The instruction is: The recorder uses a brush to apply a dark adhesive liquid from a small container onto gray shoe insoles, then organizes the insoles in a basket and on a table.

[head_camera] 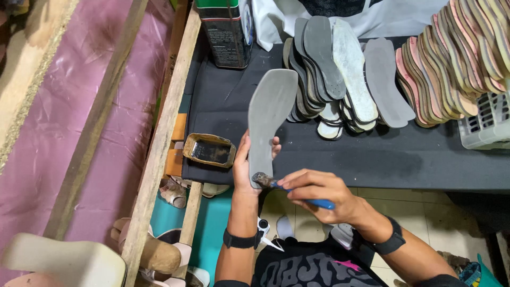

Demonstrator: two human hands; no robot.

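My left hand [243,163] holds a grey shoe insole [269,117] upright by its narrow heel end, over the front edge of a black-covered table [372,159]. My right hand [319,194] grips a blue-handled brush [289,188], whose dirty bristle tip touches the insole's lower end. A small rectangular tin of dark glue [210,150] sits on the table just left of my left hand.
Fanned stacks of grey and white insoles [340,74] and pinkish-tan soles [457,64] lie at the back. A tall metal can [226,32] stands at the back left, a white plastic basket [491,125] at the right. Scissors [265,234] rest in my lap. A wooden frame [159,149] borders the left.
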